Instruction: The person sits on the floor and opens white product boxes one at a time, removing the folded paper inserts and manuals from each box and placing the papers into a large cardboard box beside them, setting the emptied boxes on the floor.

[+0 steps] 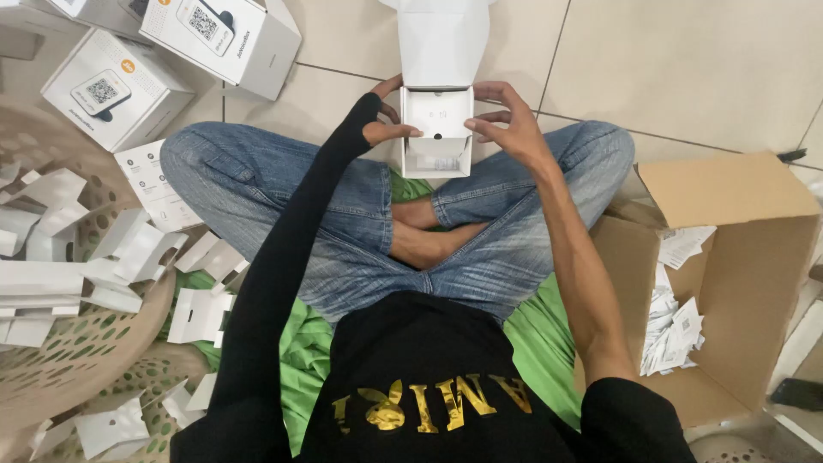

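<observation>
From my head view I see myself sitting cross-legged on the tiled floor [686, 69], in blue jeans, with a small white box [436, 130] held out in front of my knees. Its lid [439, 39] stands flipped up and away from me, and a white insert with a small dark dot sits inside the open tray.

My left hand [383, 120] (the one in the long black sleeve with a thumb hole) grips the box's left side, its thumb lying across the front of the insert and its fingers curled behind the wall. My right hand [506, 120], bare-armed, holds the right side; its fingers [493, 91] are bent over the upper corner and the thumb presses the right edge. So both sets of fingers are pinching the box between them.

To my left a perforated plastic basket [77, 360] holds folded white card inserts [51, 249], with more loose ones spilled beside my thigh. Sealed white boxes [116, 86] lie at the upper left. On my right an open cardboard carton [754, 257] contains a heap of paper leaflets [673, 334]. A green cloth [540, 343] lies under me.
</observation>
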